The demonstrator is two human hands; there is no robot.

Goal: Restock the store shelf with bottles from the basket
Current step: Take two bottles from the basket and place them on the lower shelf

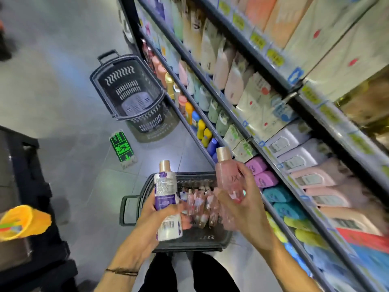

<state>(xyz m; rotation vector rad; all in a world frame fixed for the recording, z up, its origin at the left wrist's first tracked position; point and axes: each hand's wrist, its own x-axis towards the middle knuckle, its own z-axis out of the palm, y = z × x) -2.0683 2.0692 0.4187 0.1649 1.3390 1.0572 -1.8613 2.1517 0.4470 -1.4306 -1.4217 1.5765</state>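
Shop aisle: stocked shelves [248, 85], basket [126, 85].

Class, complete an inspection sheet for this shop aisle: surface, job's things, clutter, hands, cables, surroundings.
Surface: grey tiled floor, green arrow sticker on it.
Job's things: dark plastic basket holding small pink bottles, beside stocked metal shelves.
Clutter: second dark slatted basket farther along; yellow plastic object at left.
Hands: left hand grips white-and-purple gold-capped bottle; right hand grips clear pink gold-capped bottle.
Cables: nothing seen.
Surroundings: dark fixture at left.

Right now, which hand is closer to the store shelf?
Right. The right hand, gripping a pink bottle, is beside the store shelf; the left hand, holding a white-and-purple bottle, is farther off over the basket.
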